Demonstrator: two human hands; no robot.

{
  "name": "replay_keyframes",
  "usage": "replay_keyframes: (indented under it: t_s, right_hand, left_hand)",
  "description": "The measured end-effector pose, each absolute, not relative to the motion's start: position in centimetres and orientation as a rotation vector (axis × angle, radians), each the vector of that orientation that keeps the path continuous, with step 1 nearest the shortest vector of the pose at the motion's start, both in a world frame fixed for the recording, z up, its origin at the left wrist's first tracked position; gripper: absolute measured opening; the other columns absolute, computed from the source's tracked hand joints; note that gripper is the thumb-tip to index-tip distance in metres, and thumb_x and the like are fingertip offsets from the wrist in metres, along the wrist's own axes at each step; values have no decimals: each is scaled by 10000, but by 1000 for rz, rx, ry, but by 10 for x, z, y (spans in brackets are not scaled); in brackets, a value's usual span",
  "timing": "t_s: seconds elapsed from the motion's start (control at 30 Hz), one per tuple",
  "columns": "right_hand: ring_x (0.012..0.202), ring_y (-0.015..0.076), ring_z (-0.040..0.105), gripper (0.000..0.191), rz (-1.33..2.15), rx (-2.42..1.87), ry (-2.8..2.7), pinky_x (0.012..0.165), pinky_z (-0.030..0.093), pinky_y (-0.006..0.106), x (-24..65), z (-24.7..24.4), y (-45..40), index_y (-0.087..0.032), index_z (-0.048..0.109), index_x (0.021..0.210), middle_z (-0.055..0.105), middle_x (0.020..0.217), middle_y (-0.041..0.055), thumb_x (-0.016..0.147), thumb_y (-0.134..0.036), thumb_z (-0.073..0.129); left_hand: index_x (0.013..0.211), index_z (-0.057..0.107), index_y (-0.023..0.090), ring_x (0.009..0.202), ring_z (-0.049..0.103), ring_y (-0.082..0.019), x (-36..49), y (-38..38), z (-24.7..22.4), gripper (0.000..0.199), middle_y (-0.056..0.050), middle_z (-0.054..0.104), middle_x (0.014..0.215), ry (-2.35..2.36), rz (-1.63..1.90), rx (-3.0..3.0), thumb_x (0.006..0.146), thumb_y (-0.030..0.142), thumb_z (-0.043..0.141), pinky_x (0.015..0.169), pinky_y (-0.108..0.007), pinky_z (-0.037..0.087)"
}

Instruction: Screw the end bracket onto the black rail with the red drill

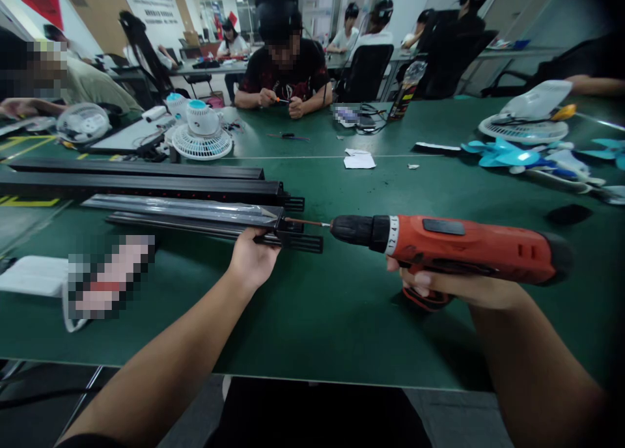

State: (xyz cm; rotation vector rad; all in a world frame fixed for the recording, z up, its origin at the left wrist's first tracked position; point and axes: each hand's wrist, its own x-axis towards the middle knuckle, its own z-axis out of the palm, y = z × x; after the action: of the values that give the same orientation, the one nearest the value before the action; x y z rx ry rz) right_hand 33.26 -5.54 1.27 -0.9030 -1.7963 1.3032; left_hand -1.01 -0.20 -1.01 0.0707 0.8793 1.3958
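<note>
Gripping an orange drill [473,247] in my right hand [471,290], above the right half of the bench [317,344]. Left hand [254,260] is clamped on the end of a plastic-wrapped bar [195,208] that runs toward the bench's left edge, btw. Thin rod [306,223] spans chuck to bar end. Black rails [146,186] lie just behind, farther from the front edge.
</note>
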Motion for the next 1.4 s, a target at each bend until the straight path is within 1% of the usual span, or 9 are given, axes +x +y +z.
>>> replay_keyframes:
  t_s: [0.2,0.33,0.47,0.63,0.8,0.97,1.1,1.23,1.4]
  right_hand:
    - [521,125,627,168,1367,-936,-1739,446,548,190,327,17,-58,-243,888,1094,668,653,-20,1007,-382,918]
    - [537,130,618,174,1347,-979,-1748,431,530,192,329,16,-57,-232,901,1064,686,671,-1,989,-386,930]
    - [551,134,626,175,1291,-984,-1750,421,523,192,332,12,-56,-236,912,1041,715,700,16,966,-390,947]
    - [567,142,637,203,1293,-1019,-1752,444,572,221,332,12,-57,-224,914,1049,752,776,42,957,-402,948]
    - [524,135,609,155,1300,-968,-1767,405,516,200,331,15,-56,-224,909,1033,687,663,3,971,-364,937]
    - [544,137,639,164,1284,-968,-1758,431,539,205,333,14,-55,-221,910,1055,729,713,15,958,-348,947]
    - [520,135,634,168,1300,-961,-1763,426,534,203,335,11,-55,-227,927,1092,709,663,-4,959,-330,941]
    - [555,138,664,177,1276,-957,-1735,461,575,208,335,10,-56,-243,936,1099,765,738,21,939,-315,962]
    - [535,133,641,179,1290,-953,-1738,444,549,195,334,11,-55,-244,930,1106,715,662,-8,947,-322,955]
  left_hand:
    - [1232,776,155,836,800,-199,-10,-1,-11,435,-68,841,942,864,1399,66,871,33,567,873,-297,645]
    - [1222,774,150,841,796,-195,-11,0,-14,419,-64,834,916,883,1401,76,868,38,579,869,-293,645]
    - [1264,773,153,858,799,-206,-13,1,-17,466,-71,845,961,842,1401,82,861,27,577,873,-306,647]
    - [1220,771,157,841,796,-206,-14,1,-18,430,-71,838,941,849,1403,86,856,28,581,838,-299,658]
    - [1184,774,158,838,798,-211,-11,0,-14,424,-73,824,908,864,1410,75,834,29,573,818,-297,664]
    - [1162,776,152,842,796,-214,-11,-1,-12,415,-86,835,947,844,1405,55,818,24,583,833,-296,656]
    - [1145,773,132,809,786,-208,-7,-2,-7,400,-88,825,899,884,1420,17,818,31,565,811,-289,644]
    - [1177,768,138,796,789,-205,-4,-4,-2,421,-69,816,860,909,1424,16,836,35,543,808,-289,646]
    - [1233,761,143,787,792,-195,-4,-5,1,433,-67,831,915,912,1417,8,879,32,538,815,-284,646]
